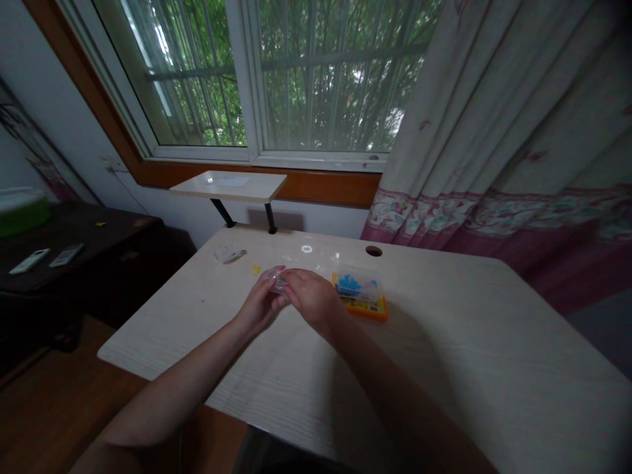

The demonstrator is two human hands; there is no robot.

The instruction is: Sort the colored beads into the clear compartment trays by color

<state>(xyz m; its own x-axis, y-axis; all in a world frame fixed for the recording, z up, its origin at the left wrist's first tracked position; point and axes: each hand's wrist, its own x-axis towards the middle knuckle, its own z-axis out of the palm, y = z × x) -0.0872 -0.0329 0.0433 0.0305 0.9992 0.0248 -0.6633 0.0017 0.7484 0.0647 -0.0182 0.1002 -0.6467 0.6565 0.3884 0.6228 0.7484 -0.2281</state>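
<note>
My left hand and my right hand meet above the middle of a pale wooden desk. Together their fingers close on a small clear plastic piece with a pinkish edge; what it is I cannot make out. Just right of my right hand lies an orange tray with a clear box of blue bits on it. A tiny yellow piece lies on the desk just left of my hands.
A small clear packet lies toward the desk's far left. A cable hole is at the desk's back edge. A white shelf stands under the window. A dark cabinet with two remotes is at left, a curtain at right.
</note>
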